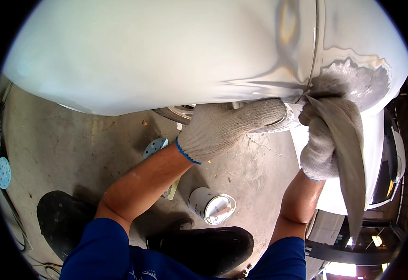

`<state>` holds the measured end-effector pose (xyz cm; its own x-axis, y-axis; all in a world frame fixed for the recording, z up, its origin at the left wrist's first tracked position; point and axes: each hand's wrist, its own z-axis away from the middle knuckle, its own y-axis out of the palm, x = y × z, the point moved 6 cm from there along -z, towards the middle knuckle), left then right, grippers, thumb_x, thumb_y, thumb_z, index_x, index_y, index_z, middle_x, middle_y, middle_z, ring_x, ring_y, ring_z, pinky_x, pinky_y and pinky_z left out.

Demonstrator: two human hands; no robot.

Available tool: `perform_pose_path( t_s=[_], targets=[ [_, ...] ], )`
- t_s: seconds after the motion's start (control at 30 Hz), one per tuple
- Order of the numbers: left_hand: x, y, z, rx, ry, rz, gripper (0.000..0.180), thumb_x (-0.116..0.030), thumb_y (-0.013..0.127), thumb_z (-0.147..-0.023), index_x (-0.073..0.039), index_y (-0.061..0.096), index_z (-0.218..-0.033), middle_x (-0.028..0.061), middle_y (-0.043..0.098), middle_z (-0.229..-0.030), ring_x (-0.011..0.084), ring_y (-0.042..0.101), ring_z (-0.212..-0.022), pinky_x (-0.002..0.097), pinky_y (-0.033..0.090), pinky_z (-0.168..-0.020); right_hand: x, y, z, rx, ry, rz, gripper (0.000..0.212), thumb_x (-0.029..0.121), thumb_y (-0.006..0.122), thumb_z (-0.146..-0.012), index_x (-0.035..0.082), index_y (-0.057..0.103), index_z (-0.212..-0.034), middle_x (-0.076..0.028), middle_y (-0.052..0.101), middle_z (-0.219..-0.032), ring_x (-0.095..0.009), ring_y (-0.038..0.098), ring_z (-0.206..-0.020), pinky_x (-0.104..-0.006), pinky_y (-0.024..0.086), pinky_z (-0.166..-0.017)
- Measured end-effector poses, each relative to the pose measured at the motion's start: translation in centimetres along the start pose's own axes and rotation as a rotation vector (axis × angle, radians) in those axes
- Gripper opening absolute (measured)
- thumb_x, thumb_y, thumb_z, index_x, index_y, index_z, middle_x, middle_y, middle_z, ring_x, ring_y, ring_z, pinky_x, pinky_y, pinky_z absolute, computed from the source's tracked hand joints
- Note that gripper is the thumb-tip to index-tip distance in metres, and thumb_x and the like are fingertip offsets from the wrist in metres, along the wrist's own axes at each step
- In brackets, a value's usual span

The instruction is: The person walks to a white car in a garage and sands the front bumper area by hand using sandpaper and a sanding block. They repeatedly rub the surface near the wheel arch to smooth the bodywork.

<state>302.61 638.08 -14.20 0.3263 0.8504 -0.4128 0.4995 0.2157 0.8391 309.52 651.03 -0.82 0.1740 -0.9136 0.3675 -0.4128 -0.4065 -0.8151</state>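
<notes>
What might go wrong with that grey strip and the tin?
The gloved right hand holds the grey strip close to the panel seam, so its edge might snag there. The tin stands near a dark-clad leg, so a bump could knock it over.

white can (204, 201) on the concrete floor (255, 186) before you, 1 blue holed disc (156, 147) to its left, 1 similar disc (3, 172) at your far left, hose (15, 211) nearby

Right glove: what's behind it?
Part of a gray patch on the white car body shows just above the right glove. Whatever lies directly behind the glove is covered, and a gray strip hides part of the glove itself.
</notes>
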Motion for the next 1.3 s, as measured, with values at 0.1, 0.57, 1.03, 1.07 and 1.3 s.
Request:
perform_pose_path(
  t_s=[0.1, 0.57, 1.03, 1.07, 1.3],
  targets=[
    [-0.2, -0.1, 0.0, -0.001, 0.024, 0.037, 0.030, -0.009, 0.073, -0.083, 0.004, 0.064, -0.109, 0.0114, 0.070, -0.098, 0.0142, 0.068, -0.086, 0.0239, 0.059, -0.072, 3.3, 1.1, 0.1, -0.095, -0.279, 0.202, 0.068, 0.062, 0.065, -0.080, -0.006, 0.063, -0.084, -0.003, 0.054, -0.065, -0.015, 0.050, -0.062, -0.0290, 0.044, -0.060],
    [0.1, -0.1, -0.2, 0.115, 0.029, 0.358, 0.030, -0.008, 0.073, -0.083, 0.004, 0.064, -0.109, 0.0118, 0.070, -0.098, 0.0154, 0.069, -0.085, 0.0253, 0.060, -0.072, 2.4, 1.4, -1.0, -0.050, 0.033, -0.010, 0.062, 0.056, 0.066, -0.082, -0.006, 0.057, -0.079, -0.002, 0.046, -0.059, -0.013, 0.042, -0.055, -0.0267, 0.036, -0.052],
    [0.4, -0.9, -0.1, 0.081, 0.110, -0.121, 0.030, -0.012, 0.075, -0.081, 0.002, 0.067, -0.106, 0.0102, 0.070, -0.096, 0.0132, 0.068, -0.083, 0.0240, 0.058, -0.069, 6.6, 2.5, -0.1, -0.285, -0.594, 0.180, 0.027, 0.018, 0.061, -0.087, -0.006, 0.067, -0.076, -0.013, 0.063, -0.063, -0.026, 0.062, -0.060, -0.0369, 0.050, -0.060],
    [0.5, -1.1, -0.3, 0.064, 0.131, -0.249, 0.030, -0.012, 0.075, -0.081, 0.002, 0.067, -0.106, 0.0098, 0.070, -0.095, 0.0128, 0.068, -0.082, 0.0238, 0.058, -0.068, 6.6, 2.5, -0.1, -0.290, -0.614, 0.184, 0.025, 0.017, 0.061, -0.086, -0.006, 0.067, -0.077, -0.013, 0.064, -0.064, -0.026, 0.062, -0.060, -0.0367, 0.050, -0.060],
    [-0.8, -0.6, 0.2, 0.038, 0.120, -0.433, 0.031, -0.018, 0.077, -0.080, 0.000, 0.069, -0.105, 0.0076, 0.071, -0.094, 0.0111, 0.067, -0.078, 0.0234, 0.056, -0.066, 3.8, 0.5, -0.1, -0.152, -0.658, 0.320, 0.022, 0.013, 0.063, -0.085, -0.008, 0.067, -0.079, -0.014, 0.065, -0.065, -0.026, 0.063, -0.061, -0.0351, 0.051, -0.061]
  ],
)
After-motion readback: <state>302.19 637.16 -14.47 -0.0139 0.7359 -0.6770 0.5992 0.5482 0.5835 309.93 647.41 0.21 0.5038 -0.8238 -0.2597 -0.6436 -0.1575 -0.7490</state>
